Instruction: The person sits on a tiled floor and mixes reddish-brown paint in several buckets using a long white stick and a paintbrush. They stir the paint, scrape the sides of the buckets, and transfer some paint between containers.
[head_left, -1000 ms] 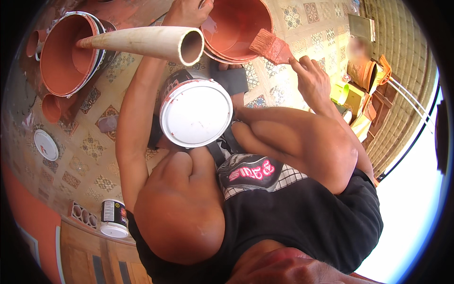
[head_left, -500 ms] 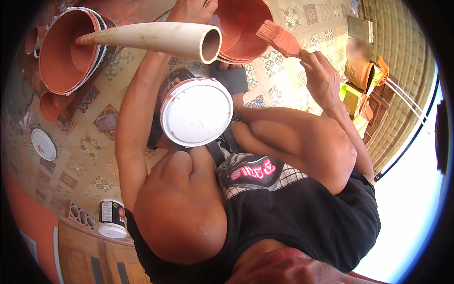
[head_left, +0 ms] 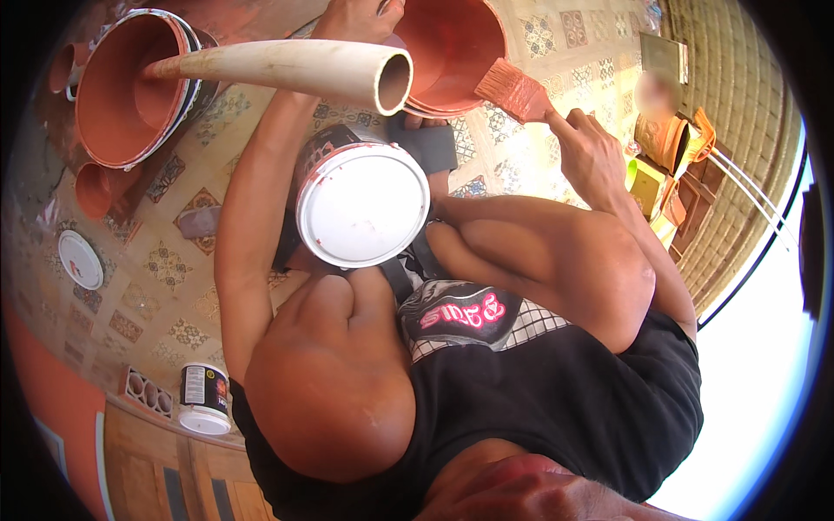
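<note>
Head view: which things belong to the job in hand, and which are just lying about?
In the job:
paintbrush, in the right hand
red-coated bucket, beside the left hand
probably the white pipe

Apparently lying about:
white lid
black-and-white tub
block with round holes

Right grip (head_left: 591, 156) on paintbrush (head_left: 514, 90), reddish bucket (head_left: 453, 56)

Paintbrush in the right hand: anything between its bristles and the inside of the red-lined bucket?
Nothing visible. The paintbrush, in the right hand, overlaps the red-lined bucket at its right rim in the view; contact is unclear. The pale pipe overlaps the bucket's lower left, clear of the bristles.
</note>
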Demonstrator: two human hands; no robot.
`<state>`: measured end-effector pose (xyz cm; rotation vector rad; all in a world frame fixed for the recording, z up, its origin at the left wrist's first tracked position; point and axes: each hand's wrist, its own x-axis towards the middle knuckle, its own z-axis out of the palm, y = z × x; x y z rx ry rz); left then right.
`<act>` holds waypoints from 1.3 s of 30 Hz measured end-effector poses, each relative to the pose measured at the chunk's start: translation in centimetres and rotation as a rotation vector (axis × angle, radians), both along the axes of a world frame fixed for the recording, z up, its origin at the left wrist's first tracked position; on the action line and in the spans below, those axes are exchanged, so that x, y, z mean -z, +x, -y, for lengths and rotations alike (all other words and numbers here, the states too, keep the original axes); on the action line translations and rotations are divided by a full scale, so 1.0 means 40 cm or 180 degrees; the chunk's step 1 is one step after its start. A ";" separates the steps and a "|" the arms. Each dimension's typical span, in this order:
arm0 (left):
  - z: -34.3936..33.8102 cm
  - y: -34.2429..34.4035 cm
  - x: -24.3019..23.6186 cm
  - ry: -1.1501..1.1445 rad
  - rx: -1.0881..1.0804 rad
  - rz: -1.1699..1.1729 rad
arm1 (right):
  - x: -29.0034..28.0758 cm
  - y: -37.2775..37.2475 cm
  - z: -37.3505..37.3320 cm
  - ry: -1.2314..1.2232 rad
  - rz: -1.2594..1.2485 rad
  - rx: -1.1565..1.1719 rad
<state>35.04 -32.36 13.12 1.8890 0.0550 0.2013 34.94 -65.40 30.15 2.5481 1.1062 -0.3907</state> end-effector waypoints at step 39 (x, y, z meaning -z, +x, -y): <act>0.001 0.001 -0.001 -0.0192 0.0062 -0.0179 | 0.016 0.087 -0.031 0.1049 -0.3060 0.3814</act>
